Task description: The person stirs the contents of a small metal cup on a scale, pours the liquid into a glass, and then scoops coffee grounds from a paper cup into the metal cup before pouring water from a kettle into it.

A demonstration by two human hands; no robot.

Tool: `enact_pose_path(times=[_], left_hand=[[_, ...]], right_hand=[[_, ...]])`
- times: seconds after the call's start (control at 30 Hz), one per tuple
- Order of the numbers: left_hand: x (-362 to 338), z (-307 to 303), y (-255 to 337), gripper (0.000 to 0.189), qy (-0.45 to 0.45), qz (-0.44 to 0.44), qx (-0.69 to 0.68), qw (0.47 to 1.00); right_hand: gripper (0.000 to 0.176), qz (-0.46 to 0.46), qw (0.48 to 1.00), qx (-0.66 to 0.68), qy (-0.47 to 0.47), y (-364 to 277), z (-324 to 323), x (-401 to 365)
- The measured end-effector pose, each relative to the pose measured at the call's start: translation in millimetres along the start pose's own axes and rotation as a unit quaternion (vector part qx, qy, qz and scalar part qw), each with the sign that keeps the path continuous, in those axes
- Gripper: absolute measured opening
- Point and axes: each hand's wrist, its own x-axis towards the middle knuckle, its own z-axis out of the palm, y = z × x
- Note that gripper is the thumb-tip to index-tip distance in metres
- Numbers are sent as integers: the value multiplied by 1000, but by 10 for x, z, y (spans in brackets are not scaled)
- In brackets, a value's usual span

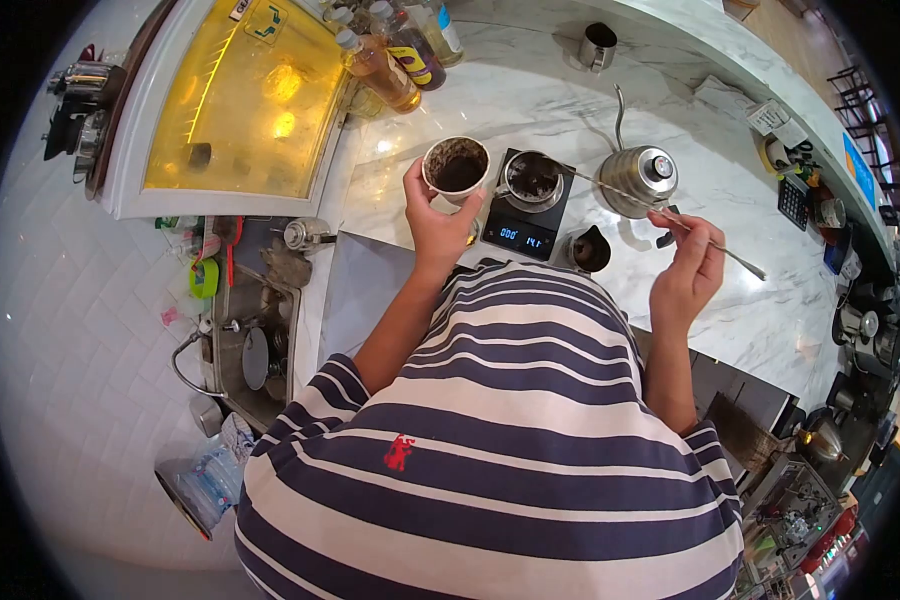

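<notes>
My left hand holds a white cup with dark grounds inside, left of a black digital scale whose display is lit. On the scale stands a round vessel with dark contents. In the fingers of my right hand is a long thin metal spoon; its far end reaches over the vessel. A steel gooseneck kettle stands between the vessel and my right hand. Near the scale's lower right corner sits a small dark pitcher.
Several bottles stand at the back left beside a yellow-lit glass case. A metal cup is at the back of the marble counter. A sink lies at the left, a calculator at the right.
</notes>
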Motion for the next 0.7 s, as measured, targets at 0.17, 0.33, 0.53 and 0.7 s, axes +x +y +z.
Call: enact_pose_path(times=[0.17,0.33,0.53,0.7], left_hand=[[8,40,30,78,-7,1,-5,1000],[19,34,52,80,-13,3,6,1000],[10,3,30,83,-30,2,25,999],[27,5,59,83,-34,4,25,999]], right_hand=[[25,-59,982,-152,-94,-43,75,-22],[25,-161,960,-178,-144,-81,87,21],[25,-167,970,-142,-105,-82,113,9],[27,-159,977,-127,-65,-131,69,29]])
